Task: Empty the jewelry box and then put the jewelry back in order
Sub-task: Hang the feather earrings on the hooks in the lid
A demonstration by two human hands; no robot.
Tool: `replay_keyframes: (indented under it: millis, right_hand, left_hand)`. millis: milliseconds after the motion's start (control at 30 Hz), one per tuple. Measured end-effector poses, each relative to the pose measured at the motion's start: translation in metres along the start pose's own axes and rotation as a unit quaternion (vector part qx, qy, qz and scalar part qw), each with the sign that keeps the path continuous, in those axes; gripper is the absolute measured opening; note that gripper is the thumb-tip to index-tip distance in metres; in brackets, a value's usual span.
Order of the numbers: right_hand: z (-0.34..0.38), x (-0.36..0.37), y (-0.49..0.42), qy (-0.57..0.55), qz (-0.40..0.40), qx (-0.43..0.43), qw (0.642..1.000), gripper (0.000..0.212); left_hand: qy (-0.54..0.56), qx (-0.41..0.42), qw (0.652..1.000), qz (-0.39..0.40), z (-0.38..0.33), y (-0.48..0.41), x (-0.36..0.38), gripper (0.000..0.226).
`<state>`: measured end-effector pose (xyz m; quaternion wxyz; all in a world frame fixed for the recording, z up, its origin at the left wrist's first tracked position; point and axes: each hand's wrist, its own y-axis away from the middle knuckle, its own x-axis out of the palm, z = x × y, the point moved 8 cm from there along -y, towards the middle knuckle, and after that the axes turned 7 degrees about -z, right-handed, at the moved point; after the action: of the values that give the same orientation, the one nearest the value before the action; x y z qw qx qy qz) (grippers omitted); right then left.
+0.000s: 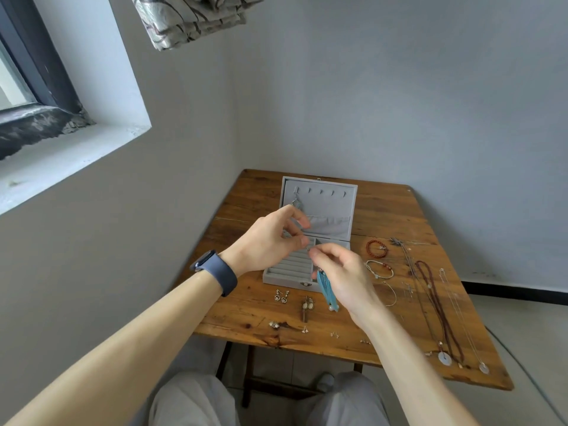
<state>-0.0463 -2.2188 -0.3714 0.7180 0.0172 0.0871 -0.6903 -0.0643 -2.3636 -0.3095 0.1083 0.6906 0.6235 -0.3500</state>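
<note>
A grey velvet-lined jewelry box [319,210] stands open toward the far left corner of a worn wooden table [384,210], its lid tipped back toward the far edge. A small silver pendant [296,203] hangs from the leftmost hook inside the lid.

Both hands meet above the box's base. The right hand [344,278] pinches the top of a blue tassel ornament [325,290] between thumb and forefinger, the other fingers loosely curled. The tassel hangs down in front of the box's near wall and ends in a pale bead. The left hand [267,241], with a dark blue wristwatch [216,270] on its wrist, has its fingers curled and its thumb tip drawn up to the tassel's small metal top. Whether it actually clamps that part is too small to tell.

Between the box and the near edge lie two pairs of silver drop earrings [281,296], with several tiny studs [305,329] closer to the edge. To the right of the box lie a red bead bracelet [375,249] and, just nearer, a thin silver bangle [379,269]. Along the right edge a dark red cord necklace [436,302] with a white disc and a fine silver chain necklace [461,318] stretch toward the near right corner.
</note>
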Motion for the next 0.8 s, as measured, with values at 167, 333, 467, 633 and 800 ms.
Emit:
replay_keyframes:
  millis: [167,333,467,633,800]
  right_hand:
    - [-0.009,0.006,-0.019,0.130,-0.002,-0.038,0.991,0.012]
    - [-0.031,0.010,-0.063,0.120,-0.008,0.010,0.993,0.019]
    - [-0.046,0.009,-0.118,0.063,-0.024,0.080,0.995,0.020]
    - [-0.050,0.018,-0.183,0.059,-0.039,0.100,0.992,0.022]
    - [-0.054,0.036,-0.217,0.033,-0.042,0.138,0.989,0.016]
  left_hand:
    - [0.013,-0.018,1.000,-0.002,0.023,-0.015,0.012,0.019]
    - [0.064,-0.062,0.996,-0.023,0.060,-0.048,0.020,0.015]
    - [0.078,-0.128,0.983,-0.108,0.109,-0.090,0.010,0.026]
    - [0.038,-0.217,0.967,-0.126,0.163,-0.138,0.010,0.073]
    - [0.095,-0.265,0.957,-0.071,0.193,-0.165,0.027,0.086]
